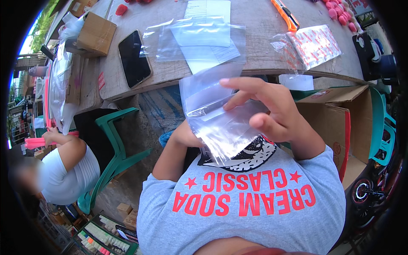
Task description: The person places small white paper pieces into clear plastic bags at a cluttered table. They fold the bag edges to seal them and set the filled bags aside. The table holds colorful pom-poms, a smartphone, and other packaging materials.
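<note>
Clear plastic bags (216,118) are held before my chest, a paper sheet showing behind or inside them. My left hand (188,134) is at their left edge, its fingers hidden beneath the plastic. Above the bags' right side is my right hand (267,105), fingers spread, one fingertip at or just over the film. More clear bags (169,41) and printed papers (207,19) lie on the wooden table (258,47) beyond. Left of them rests a smartphone (134,59) with a dark screen.
An orange box cutter (287,16) and a red-and-white patterned packet (314,46) lie at the right. A small cardboard box (95,33) stands left. A seated person (70,172) handles pink strips beside a green chair (118,153). An open carton (357,137) is at my right.
</note>
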A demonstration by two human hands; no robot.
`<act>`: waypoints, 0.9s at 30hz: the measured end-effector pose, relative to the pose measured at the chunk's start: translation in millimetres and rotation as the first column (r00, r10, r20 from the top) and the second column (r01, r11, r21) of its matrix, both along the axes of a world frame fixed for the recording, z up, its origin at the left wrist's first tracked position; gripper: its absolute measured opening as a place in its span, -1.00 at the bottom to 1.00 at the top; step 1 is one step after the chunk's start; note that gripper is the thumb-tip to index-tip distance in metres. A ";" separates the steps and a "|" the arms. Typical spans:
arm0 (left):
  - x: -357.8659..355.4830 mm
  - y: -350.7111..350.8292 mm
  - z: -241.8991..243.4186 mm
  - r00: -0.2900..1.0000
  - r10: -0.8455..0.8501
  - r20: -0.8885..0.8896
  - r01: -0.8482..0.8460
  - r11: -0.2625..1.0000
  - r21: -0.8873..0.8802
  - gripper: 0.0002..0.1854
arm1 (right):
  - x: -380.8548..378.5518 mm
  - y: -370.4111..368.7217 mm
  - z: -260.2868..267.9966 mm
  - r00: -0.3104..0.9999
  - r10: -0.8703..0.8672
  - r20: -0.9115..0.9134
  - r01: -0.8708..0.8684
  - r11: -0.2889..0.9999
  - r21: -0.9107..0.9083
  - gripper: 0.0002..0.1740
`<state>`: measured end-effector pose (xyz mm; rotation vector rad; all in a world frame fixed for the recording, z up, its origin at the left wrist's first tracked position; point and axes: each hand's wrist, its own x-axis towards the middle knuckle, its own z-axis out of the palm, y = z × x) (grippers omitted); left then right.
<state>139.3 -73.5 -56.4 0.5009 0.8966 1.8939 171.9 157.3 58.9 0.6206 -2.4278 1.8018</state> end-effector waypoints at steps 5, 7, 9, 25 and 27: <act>-1.8 7.5 25.1 0.996 -0.049 -0.071 0.042 0.994 -0.104 -0.07 | -7.4 -4.7 -12.3 0.952 -0.199 -0.232 0.242 0.955 0.171 -0.64; -0.8 5.5 9.4 0.983 -0.091 -0.159 0.062 0.981 -0.183 -0.08 | -3.1 -7.3 -5.4 0.899 -0.234 -0.371 0.349 0.894 0.282 -0.61; -1.2 5.6 4.8 0.977 -0.106 -0.182 0.071 0.979 -0.191 -0.11 | -0.4 -7.5 1.8 0.819 -0.204 -0.537 0.453 0.803 0.387 -0.60; -3.5 4.3 15.0 0.943 -0.095 -0.320 0.024 0.975 -0.219 -0.13 | 3.0 -2.7 -1.4 0.729 -0.045 -0.683 0.361 0.873 0.328 -0.73; -3.4 4.0 15.7 0.938 -0.095 -0.334 0.023 0.976 -0.216 -0.12 | 1.7 -4.7 2.1 0.818 -0.028 -0.574 0.272 0.899 0.344 -0.74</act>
